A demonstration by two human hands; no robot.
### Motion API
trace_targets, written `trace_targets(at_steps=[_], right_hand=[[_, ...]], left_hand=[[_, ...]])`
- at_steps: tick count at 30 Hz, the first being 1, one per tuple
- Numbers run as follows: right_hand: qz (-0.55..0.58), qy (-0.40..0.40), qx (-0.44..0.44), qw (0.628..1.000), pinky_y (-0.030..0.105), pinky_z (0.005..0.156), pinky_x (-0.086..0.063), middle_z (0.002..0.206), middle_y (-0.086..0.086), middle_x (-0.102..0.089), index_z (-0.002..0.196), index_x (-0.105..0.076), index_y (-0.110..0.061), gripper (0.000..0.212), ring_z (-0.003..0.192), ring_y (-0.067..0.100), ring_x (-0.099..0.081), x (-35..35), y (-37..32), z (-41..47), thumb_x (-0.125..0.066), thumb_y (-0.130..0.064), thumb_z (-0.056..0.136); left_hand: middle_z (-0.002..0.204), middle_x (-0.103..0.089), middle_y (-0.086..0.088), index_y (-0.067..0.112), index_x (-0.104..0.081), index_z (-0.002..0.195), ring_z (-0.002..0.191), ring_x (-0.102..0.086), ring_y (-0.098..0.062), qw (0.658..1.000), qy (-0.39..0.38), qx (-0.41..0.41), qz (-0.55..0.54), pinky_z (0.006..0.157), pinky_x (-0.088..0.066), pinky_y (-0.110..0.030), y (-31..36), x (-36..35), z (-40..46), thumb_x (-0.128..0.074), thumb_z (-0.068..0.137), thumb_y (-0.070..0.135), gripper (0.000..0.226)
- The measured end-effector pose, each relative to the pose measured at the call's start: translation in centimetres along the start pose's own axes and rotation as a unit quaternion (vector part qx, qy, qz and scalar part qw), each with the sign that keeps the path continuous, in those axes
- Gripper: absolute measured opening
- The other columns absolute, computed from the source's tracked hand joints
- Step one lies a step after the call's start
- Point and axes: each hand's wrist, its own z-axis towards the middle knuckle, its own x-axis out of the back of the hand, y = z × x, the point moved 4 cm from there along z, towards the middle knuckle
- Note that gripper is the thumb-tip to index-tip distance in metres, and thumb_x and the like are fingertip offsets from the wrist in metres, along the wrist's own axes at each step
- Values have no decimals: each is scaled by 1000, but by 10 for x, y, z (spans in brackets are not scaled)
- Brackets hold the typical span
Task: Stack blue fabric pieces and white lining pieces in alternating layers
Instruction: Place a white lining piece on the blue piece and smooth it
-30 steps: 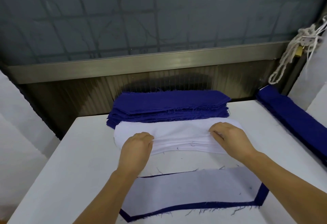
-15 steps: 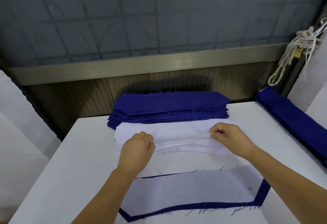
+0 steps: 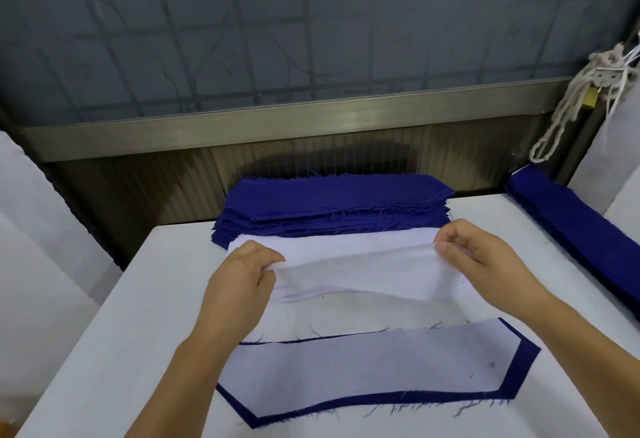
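A stack of blue fabric pieces lies at the table's far edge. In front of it sits a pile of white lining pieces. My left hand pinches the left end of the top white lining piece, and my right hand pinches its right end. That piece is lifted off the pile and sags between my hands. Near me lies the layered stack: a white lining piece on a blue piece whose border shows along the front and right.
The white table ends at a metal sill and a dark window behind. A long strip of blue fabric lies along the right edge. A knotted white rope hangs at the upper right. White panels stand at the left.
Both hands were fumbling at the top of the white pile. They have now separated the top lining piece and raised it off the pile, my right hand lifting higher.
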Motion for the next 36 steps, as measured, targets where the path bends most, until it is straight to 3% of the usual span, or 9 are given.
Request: trace_targets(at_steps=[4,8,12,16,21,24,29,31,36], right_hand=[[47,-114,-67,990,18,61,-46,78,-3,-66,84,-63,-34,13,64,9,-57,12,5,-16,-57,-30,94],[98,-211,-146,962,26,72,-49,89,8,-69,88,-68,-24,13,75,13,-63,2,28,-29,-62,-35,90],[81,-299,-200,929,25,82,-53,99,-2,-74,97,-73,-26,10,91,16,-70,-17,50,-44,-65,-22,92],[32,-269,-197,942,21,75,-53,90,-4,-75,88,-73,-23,13,85,15,-70,-17,52,-43,-65,-13,91],[-56,-14,-60,997,14,68,-49,89,-16,-66,85,-64,-31,14,84,4,-62,10,23,-36,-57,-21,94],[-163,91,61,981,16,71,-46,96,-23,-62,92,-63,-27,17,93,0,-56,10,14,-56,-46,-29,98],[-212,5,135,968,23,89,-40,104,-15,-58,91,-66,-18,35,98,6,-55,-34,39,-105,-38,-38,100],[-229,-13,137,963,22,86,-41,102,-18,-57,87,-64,-19,4,94,7,-57,-42,47,-114,-61,-21,88],[-242,-21,77,967,14,82,-38,93,-14,-59,79,-59,-20,41,88,2,-51,-42,50,-114,-75,12,57]], left_hand=[[87,-66,25,43,-66,81,83,-61,3,984,-161,26,-71,70,-47,-9,1,14,-21,-58,90,10,35],[83,-67,20,35,-69,81,78,-62,-1,949,-303,84,-28,73,-50,-19,-12,3,-33,-57,91,16,25],[92,-65,16,33,-65,85,84,-61,-1,925,-361,119,13,76,-48,-15,-29,-21,-42,-58,91,23,13],[91,-64,11,33,-61,85,82,-60,-4,938,-315,142,37,74,-49,-19,-37,-24,-38,-58,91,24,11],[81,-60,20,36,-58,79,74,-57,0,996,-58,59,26,63,-45,-13,-16,15,-21,-66,86,15,24],[88,-56,23,26,-64,83,82,-52,1,999,-21,-39,30,73,-38,-2,-7,20,-35,-75,70,-5,35],[84,-58,11,19,-63,71,75,-49,-6,994,-81,-65,29,70,-40,-20,-21,-25,-85,-69,39,-18,49],[80,-58,11,19,-62,68,73,-49,-6,993,-92,-68,34,68,-40,-21,-26,-42,-100,-73,34,-15,49],[78,-58,13,19,-60,66,83,-46,-1,993,-81,-76,29,78,-37,-17,-36,-49,-106,-75,32,-11,48]])
